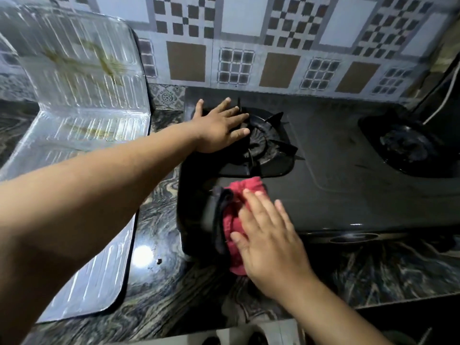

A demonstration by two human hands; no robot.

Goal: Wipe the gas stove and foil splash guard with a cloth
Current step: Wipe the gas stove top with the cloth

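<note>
A black two-burner gas stove (336,185) sits on the counter against the tiled wall. My right hand (268,240) presses flat on a red cloth with a dark edge (230,227) at the stove's front left corner. My left hand (221,128) lies flat with fingers spread on the left burner grate (268,145). The foil splash guard (82,95) stands folded at the left, one panel upright with brown streaks, the others lying on the counter.
The right burner (408,148) sits at the far right, with a dark object and a white cord (445,95) behind it. The dark marbled counter (159,290) runs in front, its edge near the bottom. Patterned tiles (273,46) cover the back wall.
</note>
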